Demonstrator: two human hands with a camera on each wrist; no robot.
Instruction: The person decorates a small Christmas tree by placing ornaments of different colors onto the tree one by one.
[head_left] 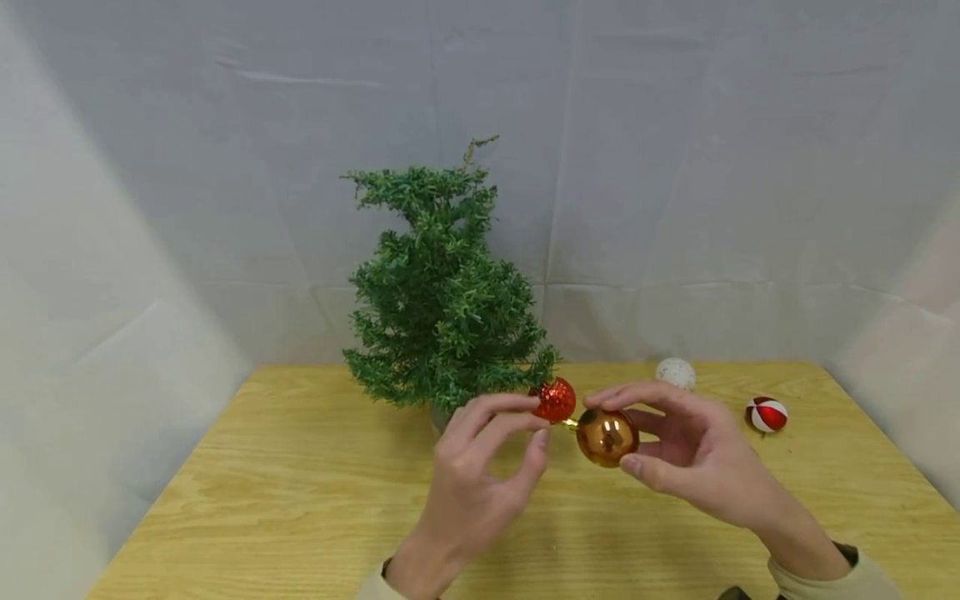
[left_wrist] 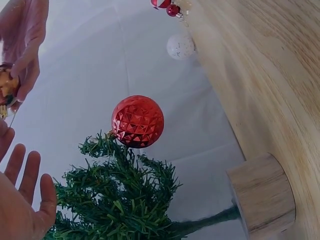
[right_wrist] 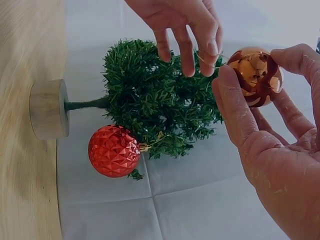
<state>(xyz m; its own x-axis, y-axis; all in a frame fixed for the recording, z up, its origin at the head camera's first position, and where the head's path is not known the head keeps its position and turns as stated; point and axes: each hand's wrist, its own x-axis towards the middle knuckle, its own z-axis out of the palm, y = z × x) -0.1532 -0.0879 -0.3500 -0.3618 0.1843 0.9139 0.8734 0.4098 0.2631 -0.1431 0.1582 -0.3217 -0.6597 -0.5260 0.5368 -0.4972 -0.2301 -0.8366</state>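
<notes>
My right hand [head_left: 697, 454] holds a shiny copper-gold Christmas bauble [head_left: 607, 439] between thumb and fingertips, its gold cap turned left. Facing it, my left hand [head_left: 480, 479] has thumb and index fingertips close together at the bauble's thin hanging string [right_wrist: 215, 65], pinching it; its other fingers are spread. Behind the hands stands a small green artificial Christmas tree [head_left: 450, 308]. From a low branch on the tree's right side hangs a faceted red bauble [head_left: 557, 400], partly overlapped by the left fingertips in the head view.
A speckled white bauble [head_left: 676, 374] lies near the table's back edge. Right of it is a red-and-white bauble [head_left: 767, 414], with a small dark red ball [left_wrist: 173, 10] beside it in the left wrist view. The tree's round wooden base [left_wrist: 262, 195] rests on the wooden table [head_left: 262, 492].
</notes>
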